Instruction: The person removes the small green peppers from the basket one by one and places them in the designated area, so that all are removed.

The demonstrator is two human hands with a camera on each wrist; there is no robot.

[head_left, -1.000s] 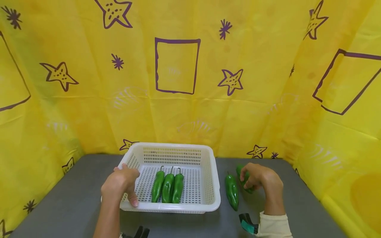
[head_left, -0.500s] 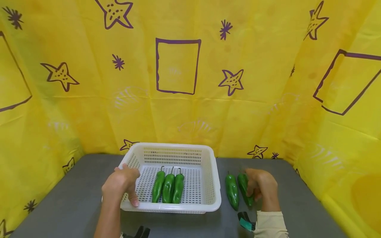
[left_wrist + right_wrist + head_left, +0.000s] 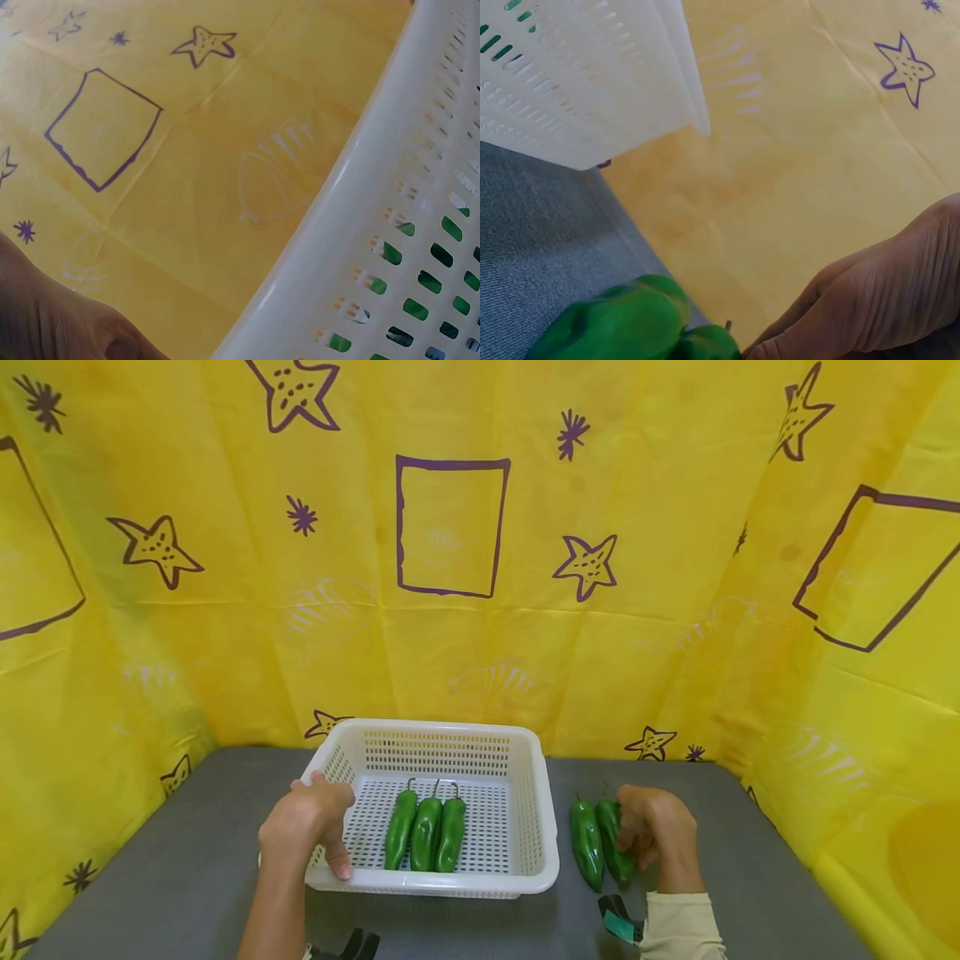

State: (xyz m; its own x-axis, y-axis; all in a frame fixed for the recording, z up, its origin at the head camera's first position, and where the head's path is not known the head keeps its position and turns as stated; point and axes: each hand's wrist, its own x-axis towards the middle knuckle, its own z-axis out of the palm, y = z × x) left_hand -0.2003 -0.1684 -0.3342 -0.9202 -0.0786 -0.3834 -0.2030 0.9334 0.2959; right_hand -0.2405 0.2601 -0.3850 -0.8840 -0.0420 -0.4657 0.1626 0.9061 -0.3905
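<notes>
A white plastic basket (image 3: 543, 827) stands on the dark table with three long green peppers (image 3: 425, 835) side by side in it. My left hand (image 3: 303, 822) holds the basket's near left corner, its thumb over the front rim and its fingers at the left rim. To the basket's right, a green pepper (image 3: 587, 843) lies on the table beside a second green pepper (image 3: 611, 839). My right hand (image 3: 660, 831) touches this second pepper's right side with bent fingers; no finger shows on its left side. In the right wrist view, the fingertips are out of sight.
The dark table (image 3: 195, 860) carries everything. A yellow curtain (image 3: 465, 643) with drawn stars and squares hangs behind it and along both sides. Black wrist straps (image 3: 621, 918) show near the bottom edge.
The second pepper, under my right fingers a second ago, has come down and left to lie alongside the first. My right hand has shifted left and its fingers left the pepper's left side.
</notes>
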